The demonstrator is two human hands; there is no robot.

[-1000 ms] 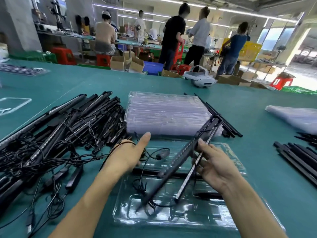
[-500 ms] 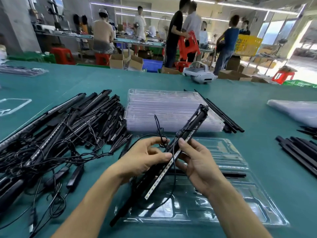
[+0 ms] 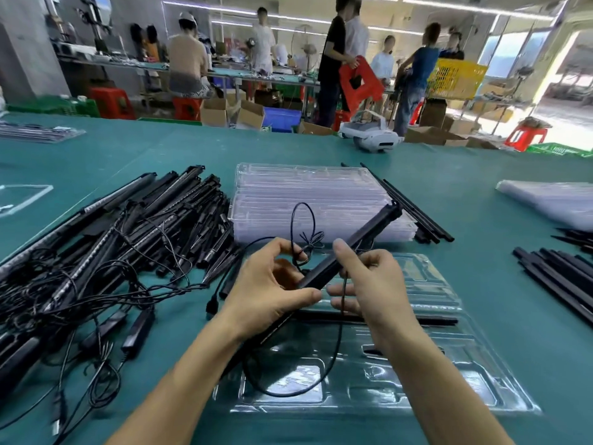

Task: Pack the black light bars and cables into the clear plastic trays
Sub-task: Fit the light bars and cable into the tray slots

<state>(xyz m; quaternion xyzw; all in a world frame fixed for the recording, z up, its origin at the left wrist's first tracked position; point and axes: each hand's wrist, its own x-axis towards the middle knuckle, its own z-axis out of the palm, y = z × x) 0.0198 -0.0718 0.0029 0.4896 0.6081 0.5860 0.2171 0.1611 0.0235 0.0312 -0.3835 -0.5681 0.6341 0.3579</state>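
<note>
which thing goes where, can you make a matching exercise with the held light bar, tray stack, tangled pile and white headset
1 light bar
2 tray stack
3 tangled pile
4 white headset

A far edge of the table
B table's left side
C gripped by left hand and right hand
D mid-table, beyond the hands

Pairs: 1-C, 2-D, 3-B, 4-A

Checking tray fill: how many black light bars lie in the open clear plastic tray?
1: a black light bar lies midway across the clear plastic tray. The hand-held bar isn't in it; others may be hidden.
</note>
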